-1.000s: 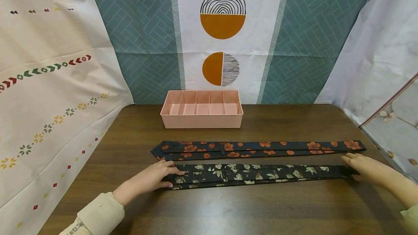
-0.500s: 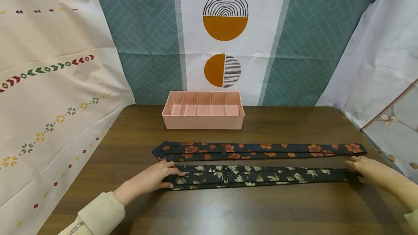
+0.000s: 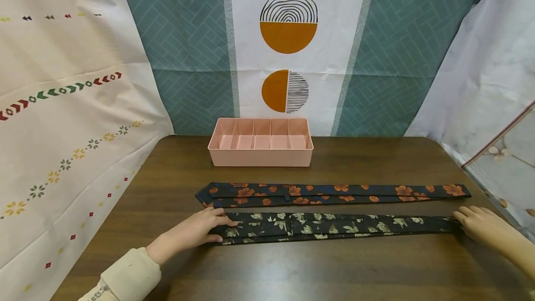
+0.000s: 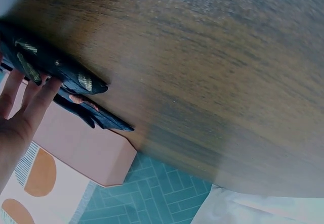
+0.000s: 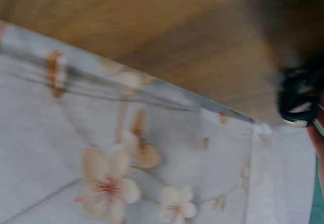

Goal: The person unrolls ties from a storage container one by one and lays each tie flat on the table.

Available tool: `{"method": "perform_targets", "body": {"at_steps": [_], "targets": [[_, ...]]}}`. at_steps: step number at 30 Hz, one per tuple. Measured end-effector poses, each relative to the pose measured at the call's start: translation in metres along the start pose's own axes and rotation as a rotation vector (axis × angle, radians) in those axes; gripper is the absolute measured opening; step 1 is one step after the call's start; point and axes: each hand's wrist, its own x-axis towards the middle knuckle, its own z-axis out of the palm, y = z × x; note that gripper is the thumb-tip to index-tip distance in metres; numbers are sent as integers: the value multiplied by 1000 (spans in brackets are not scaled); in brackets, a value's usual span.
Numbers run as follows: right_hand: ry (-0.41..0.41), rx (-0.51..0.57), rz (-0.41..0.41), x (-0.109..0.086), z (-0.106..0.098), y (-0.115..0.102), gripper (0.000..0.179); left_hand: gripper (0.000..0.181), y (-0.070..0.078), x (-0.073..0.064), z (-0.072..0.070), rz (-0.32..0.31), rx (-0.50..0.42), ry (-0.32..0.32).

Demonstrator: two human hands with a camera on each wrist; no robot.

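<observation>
A black necktie with pale green-cream flowers (image 3: 330, 226) lies folded lengthwise across the table, nearer to me. My left hand (image 3: 198, 230) holds its wide left end, thumb at the near edge and fingers over the top. That end and the fingers (image 4: 36, 100) also show in the left wrist view. At the narrow right end, my right hand (image 3: 480, 226) grips the tie, its fingers hiding the tip. The gripped end (image 5: 302, 95) is blurred in the right wrist view. Just behind lies a dark navy necktie with orange flowers (image 3: 326, 194), flat and parallel, touched by neither hand.
A pink organizer box (image 3: 260, 157) with several compartments stands at the table's back edge, left of centre. The brown wooden table (image 3: 301, 271) is bounded by a patterned curtain (image 3: 188, 59) behind and cloths on both sides.
My right hand has shifted slightly rightward and toward me at the black tie's narrow end. The left hand stays in place, and the whole head view has shifted a little.
</observation>
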Motion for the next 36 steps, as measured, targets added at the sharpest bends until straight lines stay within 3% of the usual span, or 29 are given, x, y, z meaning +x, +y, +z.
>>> {"method": "perform_targets", "body": {"at_steps": [3, 4, 6, 11, 13, 17, 21, 36], "targets": [[64, -43, -10, -10, 6, 2, 18, 46, 0, 0, 0, 5, -1, 3], [67, -50, -1, -14, 8, 1, 33, 46, 0, 0, 0, 5, -1, 2], [82, -71, 22, -23, 13, 2, 12, 46, 0, -1, 1, 6, 0, 6], [110, 0, 103, -41, 28, 2, 63, 44, 0, 0, 2, 17, 15, 21], [95, 69, 139, -45, 33, 2, 59, 43, 0, 0, 1, 16, 16, 17], [1, 207, 219, -49, 40, 2, 71, 42, 1, 0, 0, 3, 8, -2], [-49, 332, 284, -51, 43, 3, 67, 43, 1, 0, 0, 4, 11, -4], [-93, 408, 329, -46, 43, 3, 64, 43, 0, -4, 2, 14, 3, 23]]}}
